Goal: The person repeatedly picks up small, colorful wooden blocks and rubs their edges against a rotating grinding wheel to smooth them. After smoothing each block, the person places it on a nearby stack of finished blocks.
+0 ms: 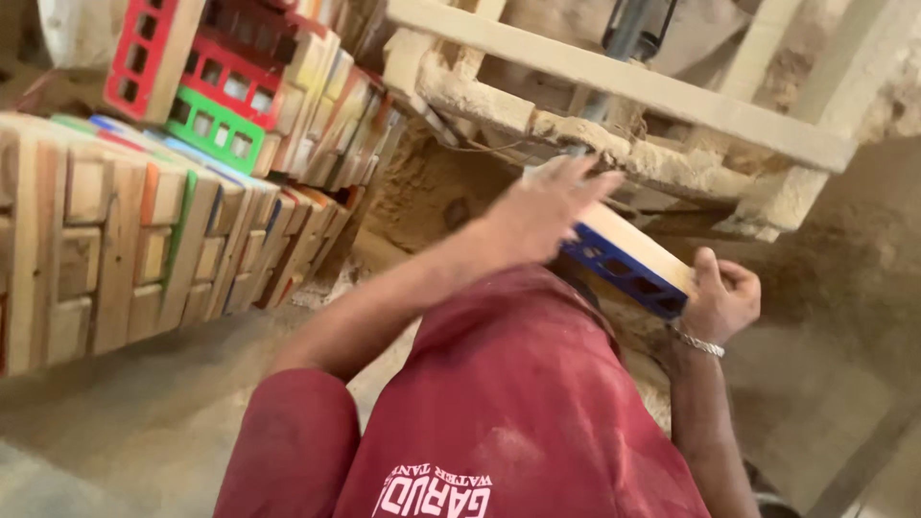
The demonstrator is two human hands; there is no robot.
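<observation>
A wooden block (628, 254) with a plain light top and a blue slotted side sits between my hands at centre right. My left hand (542, 213) lies flat over its far end, fingers stretched toward the dusty wooden frame behind. My right hand (721, 299) grips its near right end, thumb up, a metal bracelet on the wrist. My red shirt (518, 403) fills the lower middle.
Stacks of wooden slotted blocks (144, 230) with red, green, blue and orange painted sides stand at the left. A sawdust-covered wooden frame (624, 105) with a dark pipe crosses the top. The dusty floor (125, 422) lies at the lower left.
</observation>
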